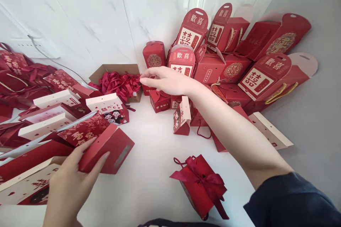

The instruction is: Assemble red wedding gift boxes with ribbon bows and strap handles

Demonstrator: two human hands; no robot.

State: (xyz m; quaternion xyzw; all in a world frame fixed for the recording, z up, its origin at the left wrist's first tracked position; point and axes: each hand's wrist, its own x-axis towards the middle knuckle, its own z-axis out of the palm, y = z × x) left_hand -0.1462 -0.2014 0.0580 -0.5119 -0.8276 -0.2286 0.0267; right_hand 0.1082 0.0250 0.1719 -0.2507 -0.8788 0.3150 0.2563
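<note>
My left hand [71, 177] grips a red gift box [114, 149] between thumb and fingers, tilted so a greyish strip shows on one side. Reaching across to the back, my right hand [163, 79] has its fingers loosely stretched, with no object visible in them. Its fingertips are beside a cardboard box [137, 95] heaped with dark red ribbons [117, 81]; whether they touch the ribbons I cannot tell. Close to my body lies a red gift box with a ribbon bow [202, 181].
Red and white gift boxes [53, 124] crowd the left side. At the right, red handled boxes [213, 67] are piled against the tiled wall [87, 17]. A small house-shaped box [182, 117] stands mid-table on the white surface [149, 170]. A cable [58, 60] hangs from a socket strip.
</note>
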